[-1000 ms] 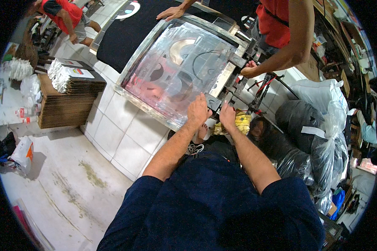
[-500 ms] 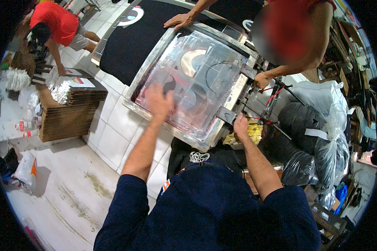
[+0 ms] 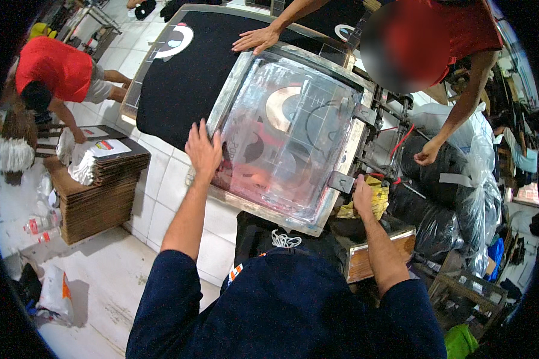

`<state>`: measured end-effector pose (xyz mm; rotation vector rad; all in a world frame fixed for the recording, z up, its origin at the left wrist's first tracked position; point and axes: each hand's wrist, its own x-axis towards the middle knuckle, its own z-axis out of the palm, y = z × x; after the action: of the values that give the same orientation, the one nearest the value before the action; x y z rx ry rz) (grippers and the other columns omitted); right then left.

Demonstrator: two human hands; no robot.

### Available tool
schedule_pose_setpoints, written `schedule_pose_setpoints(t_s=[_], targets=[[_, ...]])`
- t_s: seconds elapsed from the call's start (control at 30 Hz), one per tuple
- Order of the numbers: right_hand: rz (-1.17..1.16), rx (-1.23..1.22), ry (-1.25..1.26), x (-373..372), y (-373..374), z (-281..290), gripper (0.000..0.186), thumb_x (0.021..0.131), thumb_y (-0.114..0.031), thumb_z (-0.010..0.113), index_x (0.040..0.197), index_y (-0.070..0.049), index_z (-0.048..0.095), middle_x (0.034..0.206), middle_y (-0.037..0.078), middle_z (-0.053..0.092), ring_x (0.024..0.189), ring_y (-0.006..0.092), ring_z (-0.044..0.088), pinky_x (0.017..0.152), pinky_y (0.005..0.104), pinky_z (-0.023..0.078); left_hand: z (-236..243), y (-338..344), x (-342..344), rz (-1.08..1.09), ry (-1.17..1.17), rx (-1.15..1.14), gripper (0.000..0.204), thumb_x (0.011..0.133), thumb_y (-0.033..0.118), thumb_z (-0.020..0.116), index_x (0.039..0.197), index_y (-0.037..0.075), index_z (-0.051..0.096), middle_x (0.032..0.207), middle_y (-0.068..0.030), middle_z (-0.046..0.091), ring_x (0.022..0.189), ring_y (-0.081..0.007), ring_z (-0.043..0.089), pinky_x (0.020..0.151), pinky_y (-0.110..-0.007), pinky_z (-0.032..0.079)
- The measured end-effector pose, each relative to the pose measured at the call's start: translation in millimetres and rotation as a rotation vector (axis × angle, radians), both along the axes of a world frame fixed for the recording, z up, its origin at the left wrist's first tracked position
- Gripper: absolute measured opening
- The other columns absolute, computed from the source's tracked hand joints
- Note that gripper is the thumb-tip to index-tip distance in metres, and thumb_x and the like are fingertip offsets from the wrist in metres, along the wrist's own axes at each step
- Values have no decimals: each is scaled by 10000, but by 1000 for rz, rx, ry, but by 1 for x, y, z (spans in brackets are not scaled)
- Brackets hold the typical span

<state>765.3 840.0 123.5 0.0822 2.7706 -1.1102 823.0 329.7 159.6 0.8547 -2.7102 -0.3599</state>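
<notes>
A screen-printing frame [image 3: 341, 158] with a cloudy, pink-stained mesh and large curved shapes lies tilted across a board carrying black fabric [image 3: 170, 90]. My left hand [image 3: 203, 149] rests with fingers spread on the frame's left side, near its lower corner. My right hand [image 3: 360, 192] is closed beside the lower metal clamp [image 3: 341, 182] on the frame's right side; what its fingers hold is hidden. A co-worker's hand [image 3: 257, 39] lies on the frame's far left corner, and their other hand [image 3: 426, 154] hangs right of the clamps.
Stacked brown boards [image 3: 96, 203] with white cloths stand at left, where a person in red [image 3: 54, 72] bends. Plastic-wrapped black bundles [image 3: 437, 224] pile at right beside a yellow cloth [image 3: 374, 197] and a wooden box [image 3: 371, 257]. White tiled floor [image 3: 167, 191] lies below.
My left hand has left the near clamp for the frame's left side. The frame sits farther right in view. The co-worker's lower hand has left the upper clamp. The person at left has bent down.
</notes>
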Motion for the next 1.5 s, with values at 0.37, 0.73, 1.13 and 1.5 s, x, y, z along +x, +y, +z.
schedule_pose_setpoints(t_s=[0.37,0.73,1.13,1.5], targets=[[-286,-70,-686,-23,0,3,528,1040,-356,389,765,58,566,579,146,555,535,294,596,570,419,486,-5,-13,-102,-204,-135,-141,664,998,489,497,1580,233,304,1569,-219,362,1455,-420,330,1149,-621,279],[-10,84,-38,-7,3,-12,638,1059,-391,364,653,61,559,591,195,587,579,404,579,657,506,471,-1,-12,-102,-198,-105,-129,701,969,515,540,1574,234,325,1543,-225,397,1434,-423,362,1142,-600,305],[118,95,-77,-10,5,15,613,1067,-429,364,869,65,668,684,242,658,608,352,664,665,459,510,0,-11,-103,-208,-133,-117,704,982,530,516,1584,237,299,1557,-228,372,1454,-428,326,1161,-589,282],[117,625,-62,-63,-19,89,502,1034,-356,441,886,55,690,777,218,683,745,371,681,741,464,537,2,-9,-105,-209,-103,-129,718,962,516,548,1573,208,329,1538,-241,397,1443,-433,343,1155,-586,291]])
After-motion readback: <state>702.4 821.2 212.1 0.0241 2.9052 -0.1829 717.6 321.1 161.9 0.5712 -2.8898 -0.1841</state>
